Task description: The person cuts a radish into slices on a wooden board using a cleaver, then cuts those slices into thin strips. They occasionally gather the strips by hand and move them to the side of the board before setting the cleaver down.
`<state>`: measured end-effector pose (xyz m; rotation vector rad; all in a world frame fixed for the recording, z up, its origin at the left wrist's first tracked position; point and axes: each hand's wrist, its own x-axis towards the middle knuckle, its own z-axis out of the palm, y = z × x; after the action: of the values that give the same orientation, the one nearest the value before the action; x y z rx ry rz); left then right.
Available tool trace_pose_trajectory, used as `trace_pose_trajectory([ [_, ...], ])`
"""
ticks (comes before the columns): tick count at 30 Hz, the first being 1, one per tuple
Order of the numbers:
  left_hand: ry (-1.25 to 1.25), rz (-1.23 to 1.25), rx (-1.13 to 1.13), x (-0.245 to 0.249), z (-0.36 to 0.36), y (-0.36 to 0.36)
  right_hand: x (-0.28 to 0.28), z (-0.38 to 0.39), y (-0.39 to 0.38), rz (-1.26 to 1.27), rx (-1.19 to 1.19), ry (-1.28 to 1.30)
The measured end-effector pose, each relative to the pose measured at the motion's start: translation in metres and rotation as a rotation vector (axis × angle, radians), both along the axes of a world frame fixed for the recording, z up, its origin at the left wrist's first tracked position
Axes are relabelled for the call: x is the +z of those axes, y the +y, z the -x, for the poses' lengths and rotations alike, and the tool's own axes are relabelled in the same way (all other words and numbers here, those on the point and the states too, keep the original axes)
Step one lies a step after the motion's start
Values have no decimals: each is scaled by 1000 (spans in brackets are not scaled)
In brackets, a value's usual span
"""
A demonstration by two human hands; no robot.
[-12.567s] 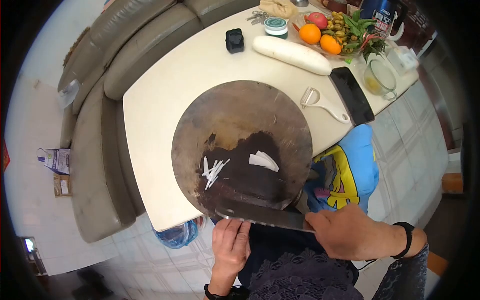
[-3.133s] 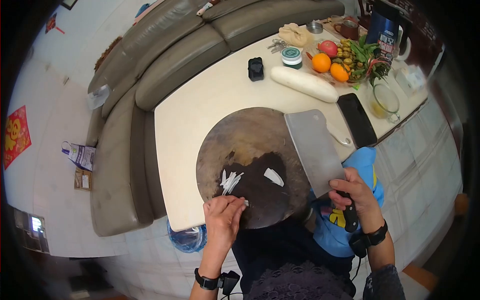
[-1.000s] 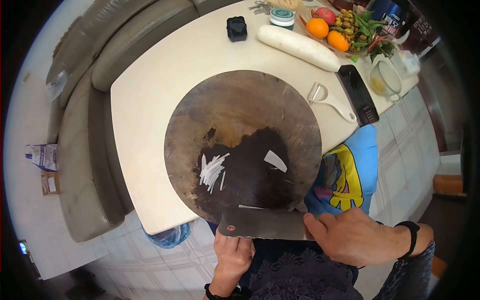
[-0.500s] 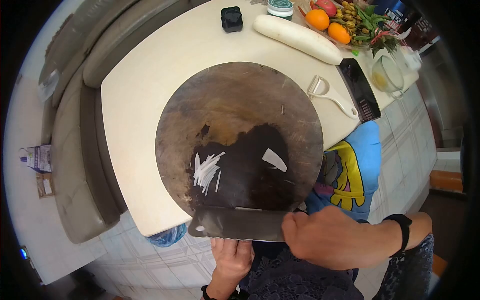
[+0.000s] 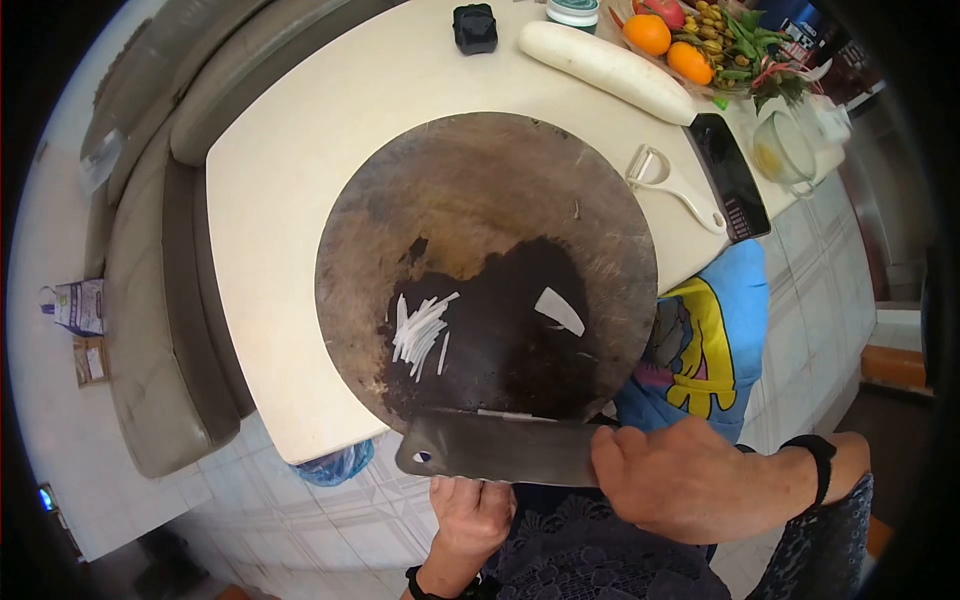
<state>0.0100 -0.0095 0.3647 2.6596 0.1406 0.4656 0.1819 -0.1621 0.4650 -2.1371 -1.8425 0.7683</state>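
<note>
My right hand (image 5: 680,478) is closed round the handle end of a wide cleaver (image 5: 510,448), whose blade lies across the near edge of a round wooden board (image 5: 480,190). My left hand (image 5: 472,515) is just below the blade, its fingers curled and their tips partly hidden by the cleaver; what they hold, if anything, is hidden. A pile of thin white strips (image 5: 420,332) sits left of the board's middle. On the right of the board lies a flat white slice (image 5: 560,311). A thin white edge (image 5: 505,414) shows just above the blade.
On the table (image 5: 270,250) are a long white radish (image 5: 605,70), a peeler (image 5: 675,187), a black phone (image 5: 733,180), a glass cup (image 5: 783,150), oranges (image 5: 646,34) and a black object (image 5: 475,29). A blue cloth (image 5: 740,300) hangs at the right edge.
The board and table items appear slightly higher and to the right in view. Both hands and the cleaver have shifted a little to the right. The grip on the cleaver is unchanged.
</note>
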Motion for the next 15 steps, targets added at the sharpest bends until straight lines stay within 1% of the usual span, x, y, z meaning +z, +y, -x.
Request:
trace_pose_trajectory([
  [2,-10,-18,-14,0,-1,-1,-3,2,8,-59,-35,34],
  [6,-63,7,14,4,-8,-1,-11,2,17,-108,-37,13],
  [11,-128,0,5,-1,-5,-2,-3,-1,5,-18,-52,137],
  [15,-61,6,4,-3,3,-2,3,-1,2,21,-3,125],
])
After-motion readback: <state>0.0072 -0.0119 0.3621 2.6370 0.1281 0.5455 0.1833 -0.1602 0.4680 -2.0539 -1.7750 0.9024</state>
